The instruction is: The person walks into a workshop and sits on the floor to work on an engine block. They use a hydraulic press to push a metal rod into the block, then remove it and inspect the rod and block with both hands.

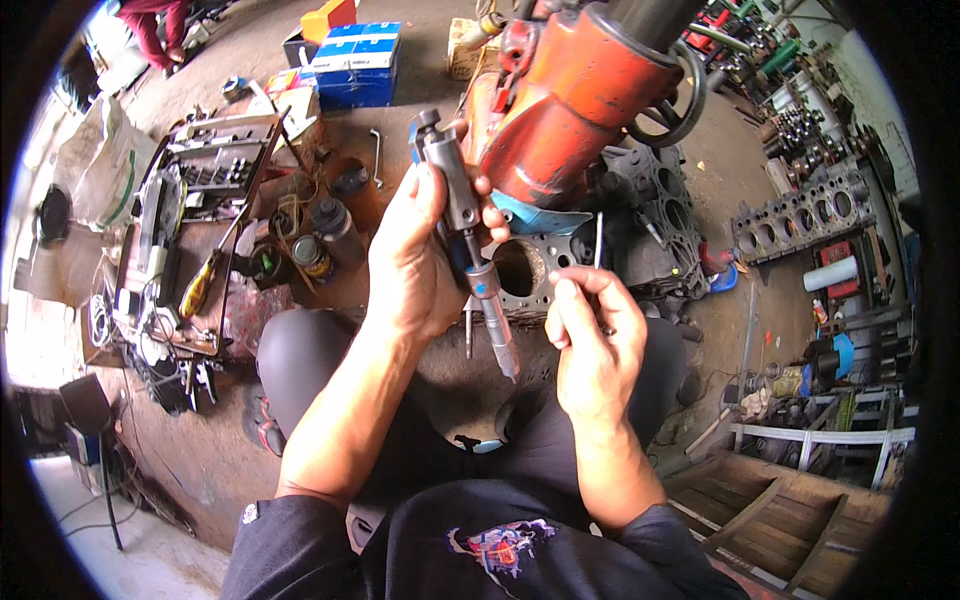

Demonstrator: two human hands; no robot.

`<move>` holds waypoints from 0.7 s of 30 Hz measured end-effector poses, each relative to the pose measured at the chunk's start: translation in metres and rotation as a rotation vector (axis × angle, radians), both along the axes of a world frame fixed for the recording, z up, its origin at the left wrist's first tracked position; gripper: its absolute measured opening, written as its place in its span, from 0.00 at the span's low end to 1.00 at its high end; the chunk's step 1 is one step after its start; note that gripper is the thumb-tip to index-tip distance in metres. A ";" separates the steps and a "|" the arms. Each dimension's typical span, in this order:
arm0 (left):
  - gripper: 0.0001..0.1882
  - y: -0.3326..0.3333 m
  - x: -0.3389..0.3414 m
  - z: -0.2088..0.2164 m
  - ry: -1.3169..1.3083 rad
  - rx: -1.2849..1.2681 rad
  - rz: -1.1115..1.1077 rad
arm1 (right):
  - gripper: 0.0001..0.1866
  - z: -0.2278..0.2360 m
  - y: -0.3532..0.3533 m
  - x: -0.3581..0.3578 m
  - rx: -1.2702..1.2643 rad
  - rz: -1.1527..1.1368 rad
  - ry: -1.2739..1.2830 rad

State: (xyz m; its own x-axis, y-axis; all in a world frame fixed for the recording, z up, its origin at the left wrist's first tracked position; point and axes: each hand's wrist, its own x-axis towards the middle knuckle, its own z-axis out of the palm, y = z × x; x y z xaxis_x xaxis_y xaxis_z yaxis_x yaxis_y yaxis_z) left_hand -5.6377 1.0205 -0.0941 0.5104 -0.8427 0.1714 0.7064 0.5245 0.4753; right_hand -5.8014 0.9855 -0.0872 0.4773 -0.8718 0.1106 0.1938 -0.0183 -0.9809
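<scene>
My left hand is closed round a grey metal tool with a thick cylindrical body and a thinner micrometer-like barrel slanting down toward my lap. A bolt-like head tops it. Just to the right, my right hand pinches a thin, light metal rod that stands upward from the fingers; its lower end is hidden. Beyond both hands is an engine block with a round open cylinder bore. The large orange machine stands over the block, with a blue piece at its base.
At left, a tray of tools and a yellow-handled screwdriver lie near several cans. A blue box sits farther back. Another engine block and a wooden crate are at right. Someone in red trousers is far left.
</scene>
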 end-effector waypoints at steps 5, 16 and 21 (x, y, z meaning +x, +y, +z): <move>0.31 -0.004 -0.017 -0.004 -0.251 0.119 0.276 | 0.04 0.005 -0.010 0.027 -0.296 -0.026 0.157; 0.30 -0.004 -0.036 -0.016 -0.411 0.211 0.514 | 0.06 0.004 -0.006 0.049 -0.463 -0.118 0.251; 0.31 0.000 -0.044 -0.020 -0.368 0.195 0.457 | 0.07 -0.002 -0.004 0.043 -0.374 -0.114 0.262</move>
State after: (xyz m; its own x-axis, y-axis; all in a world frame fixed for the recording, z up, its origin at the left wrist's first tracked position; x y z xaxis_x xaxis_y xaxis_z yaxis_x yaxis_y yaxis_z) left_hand -5.6821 1.0207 -0.1145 0.7639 -0.5860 0.2702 0.2016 0.6145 0.7627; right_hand -5.7588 0.9813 -0.0888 0.4343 -0.8438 0.3154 -0.0835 -0.3864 -0.9186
